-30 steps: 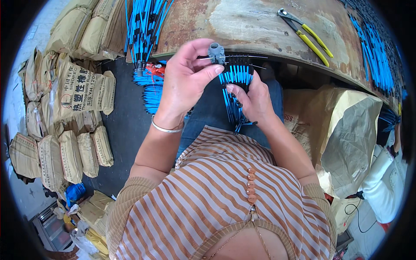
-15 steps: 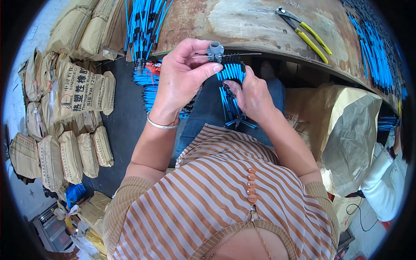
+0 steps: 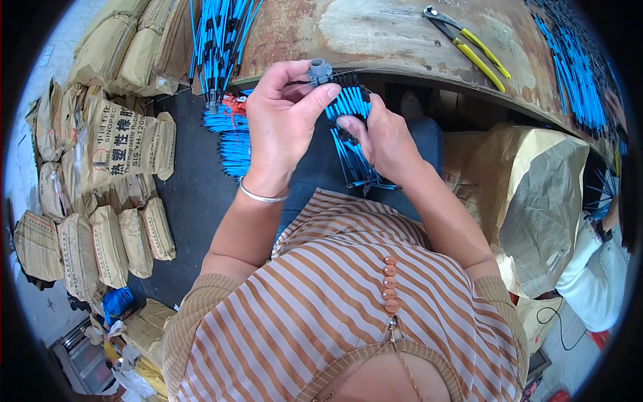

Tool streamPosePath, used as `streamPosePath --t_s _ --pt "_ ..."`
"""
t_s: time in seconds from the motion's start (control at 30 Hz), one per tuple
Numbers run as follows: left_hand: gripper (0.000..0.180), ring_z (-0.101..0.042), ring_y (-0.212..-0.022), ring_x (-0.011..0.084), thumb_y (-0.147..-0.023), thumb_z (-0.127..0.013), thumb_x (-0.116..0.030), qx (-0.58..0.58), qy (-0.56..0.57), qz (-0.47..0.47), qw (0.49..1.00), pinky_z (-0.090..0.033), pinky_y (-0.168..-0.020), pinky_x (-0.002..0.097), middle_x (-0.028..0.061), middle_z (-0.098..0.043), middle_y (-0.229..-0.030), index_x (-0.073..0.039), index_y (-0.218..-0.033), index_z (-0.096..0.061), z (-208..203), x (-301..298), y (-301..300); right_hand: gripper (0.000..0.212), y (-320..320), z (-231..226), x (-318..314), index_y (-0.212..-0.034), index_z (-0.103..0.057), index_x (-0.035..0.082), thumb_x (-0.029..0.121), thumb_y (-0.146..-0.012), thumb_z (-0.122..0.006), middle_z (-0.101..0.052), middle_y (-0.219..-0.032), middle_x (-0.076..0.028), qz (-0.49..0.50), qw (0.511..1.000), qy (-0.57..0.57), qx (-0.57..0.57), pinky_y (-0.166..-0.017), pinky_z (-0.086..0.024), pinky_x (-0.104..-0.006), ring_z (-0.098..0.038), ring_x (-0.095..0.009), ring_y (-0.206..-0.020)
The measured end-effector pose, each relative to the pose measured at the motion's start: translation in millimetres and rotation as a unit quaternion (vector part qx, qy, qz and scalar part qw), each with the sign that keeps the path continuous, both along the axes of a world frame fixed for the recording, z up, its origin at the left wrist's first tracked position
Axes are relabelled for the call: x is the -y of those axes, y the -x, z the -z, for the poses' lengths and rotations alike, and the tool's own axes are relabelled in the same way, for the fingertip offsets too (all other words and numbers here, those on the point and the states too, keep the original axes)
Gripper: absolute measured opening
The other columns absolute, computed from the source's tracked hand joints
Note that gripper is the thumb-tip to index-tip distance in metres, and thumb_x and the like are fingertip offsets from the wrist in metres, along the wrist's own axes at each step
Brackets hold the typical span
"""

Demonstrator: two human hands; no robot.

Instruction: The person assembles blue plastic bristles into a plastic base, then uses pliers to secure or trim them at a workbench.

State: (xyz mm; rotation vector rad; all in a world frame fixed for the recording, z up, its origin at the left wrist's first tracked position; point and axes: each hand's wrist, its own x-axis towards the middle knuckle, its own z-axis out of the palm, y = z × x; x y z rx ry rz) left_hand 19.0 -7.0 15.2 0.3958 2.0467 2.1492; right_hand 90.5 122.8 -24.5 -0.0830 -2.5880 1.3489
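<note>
My left hand (image 3: 284, 117) is closed around a grey ribbed plastic hub (image 3: 319, 71), its hollow round end facing up. A thin dark rod or wire runs out from beside the hub toward the right. My right hand (image 3: 390, 142) grips a bundle of blue sticks with black ends (image 3: 349, 102), held side by side just right of the hub. More blue sticks (image 3: 351, 157) hang down below my right fingers. My left thumb lies against the near side of the hub, close to the bundle's black ends. How the sticks meet the hub is partly hidden.
A worn wooden table (image 3: 375, 37) lies ahead, bearing yellow-handled pliers (image 3: 467, 48). Blue stick bundles sit at the back left (image 3: 221, 40) and far right (image 3: 573, 77). Stacked brown paper packages (image 3: 110, 244) stand left; an open paper sack (image 3: 536, 208) stands right, near another person's white sleeve (image 3: 593, 281).
Both hands have shifted slightly left with the hub and stick bundle. The hub has tilted, and the thin rod sticks out less to the right. At far right, the other person's hand has moved.
</note>
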Motion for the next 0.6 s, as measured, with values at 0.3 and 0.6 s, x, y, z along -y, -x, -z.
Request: streamPosePath --t_s 0.3,0.6 --pt "0.029 -0.061 -0.076 0.0087 -0.072 -0.07 0.002 0.03 -0.046 0.119 0.991 -0.048 -0.059 0.0184 0.0057 -0.066 -0.087 0.001 -0.099 -0.06 2 21 9 0.032 0 2 -9 -0.106 -0.044 -0.003 0.024 -0.09 -0.05 -0.058 -0.082 -0.024 -0.045 0.997 0.048 0.026 -0.067 -0.045 -0.0432 -0.058 -0.041 -0.078" --pt "0.031 -0.062 -0.073 0.0082 -0.072 -0.071 0.001 0.04 -0.047 0.147 0.987 -0.048 -0.056 0.0183 0.0057 -0.066 -0.086 0.001 -0.101 -0.061 5 28 14 0.027 2 -5 -6 -0.102 -0.042 -0.004 0.018 -0.088 -0.052 -0.059 -0.078 -0.023 -0.086 0.992 0.013 0.088 -0.068 -0.046 -0.0406 -0.058 -0.04 -0.076"
